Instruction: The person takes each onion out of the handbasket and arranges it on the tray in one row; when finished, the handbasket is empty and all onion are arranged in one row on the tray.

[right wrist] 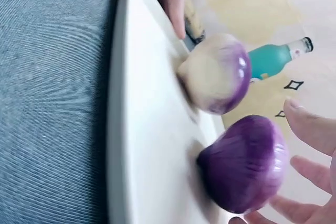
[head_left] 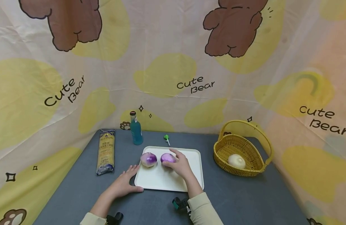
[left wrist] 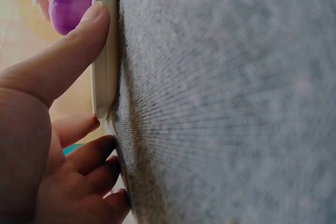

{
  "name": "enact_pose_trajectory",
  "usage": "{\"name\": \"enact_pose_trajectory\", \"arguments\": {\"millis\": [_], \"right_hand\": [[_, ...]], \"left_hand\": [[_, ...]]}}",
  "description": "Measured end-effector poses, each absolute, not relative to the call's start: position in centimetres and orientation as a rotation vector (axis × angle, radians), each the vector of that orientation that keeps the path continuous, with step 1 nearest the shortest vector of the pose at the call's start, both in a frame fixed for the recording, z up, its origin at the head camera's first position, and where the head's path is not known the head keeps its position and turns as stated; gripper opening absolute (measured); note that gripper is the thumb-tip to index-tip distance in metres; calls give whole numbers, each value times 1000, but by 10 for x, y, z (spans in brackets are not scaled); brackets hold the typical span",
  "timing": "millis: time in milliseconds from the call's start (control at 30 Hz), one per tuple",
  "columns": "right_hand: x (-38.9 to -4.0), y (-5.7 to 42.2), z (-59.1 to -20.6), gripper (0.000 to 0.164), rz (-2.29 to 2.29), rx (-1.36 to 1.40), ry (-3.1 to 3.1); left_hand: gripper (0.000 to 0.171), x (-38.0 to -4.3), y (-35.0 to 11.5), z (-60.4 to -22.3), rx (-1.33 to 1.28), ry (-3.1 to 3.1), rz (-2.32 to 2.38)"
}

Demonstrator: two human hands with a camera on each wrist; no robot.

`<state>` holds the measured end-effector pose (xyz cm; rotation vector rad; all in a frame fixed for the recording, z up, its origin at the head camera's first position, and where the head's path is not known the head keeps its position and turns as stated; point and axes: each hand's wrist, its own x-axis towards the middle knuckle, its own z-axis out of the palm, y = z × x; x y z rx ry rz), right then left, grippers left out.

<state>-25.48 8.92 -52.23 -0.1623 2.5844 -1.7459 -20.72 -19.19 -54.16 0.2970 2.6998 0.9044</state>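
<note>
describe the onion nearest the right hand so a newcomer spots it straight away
On the blue-grey table, find the white tray, left of the yellow basket. On the tray, look for the purple onion beside the right hand. It shows purple almost all over, while the paler onion to its left has a big whitish patch.

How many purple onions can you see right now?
2, both on the white tray: the left onion near its far left corner, the right onion by the right hand. The pale bulb in the basket isn't counted; no others show.
</note>
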Motion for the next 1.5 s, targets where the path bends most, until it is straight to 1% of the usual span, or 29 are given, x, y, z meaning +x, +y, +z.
{"name": "enact_pose_trajectory", "arguments": {"millis": [267,633,1067,1500], "right_hand": [[-254,99,-502,64,-1698,-245,2643],[-250,126,-479,62,-1758,-186,2609],[-248,187,-450,62,-1757,-69,2611],[-262,252,-424,68,-1514,74,2622]], "left_hand": [[112,-209,-193,-542,289,2697,909],[112,-207,-193,-546,284,2697,912],[112,-209,-194,-545,288,2696,910],[114,-209,-192,-545,265,2680,884]]}}
